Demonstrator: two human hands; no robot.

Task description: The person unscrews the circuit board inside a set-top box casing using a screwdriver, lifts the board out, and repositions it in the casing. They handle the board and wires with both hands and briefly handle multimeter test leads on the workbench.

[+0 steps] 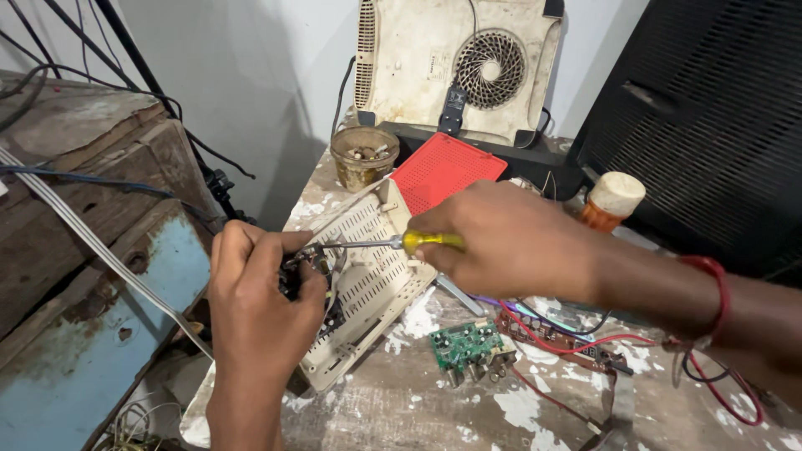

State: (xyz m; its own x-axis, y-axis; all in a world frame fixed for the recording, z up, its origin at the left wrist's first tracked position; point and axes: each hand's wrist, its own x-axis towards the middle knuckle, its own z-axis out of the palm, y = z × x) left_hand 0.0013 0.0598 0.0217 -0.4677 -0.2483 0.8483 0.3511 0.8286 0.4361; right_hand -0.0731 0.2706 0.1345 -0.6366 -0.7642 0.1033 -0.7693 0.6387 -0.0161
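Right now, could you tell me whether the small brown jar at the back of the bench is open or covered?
Open: the brown jar stands upright with no lid, and small bits show inside its mouth.

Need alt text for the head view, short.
Right hand holds a yellow-handled screwdriver, its tip at a small dark part gripped in the left hand, above a cream vented plastic cover on a paint-flecked workbench. A green circuit board lies nearby.

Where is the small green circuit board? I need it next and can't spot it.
In the head view, the green circuit board lies on the worn tabletop, low and centre, just right of the cream slotted cover and below the right hand.
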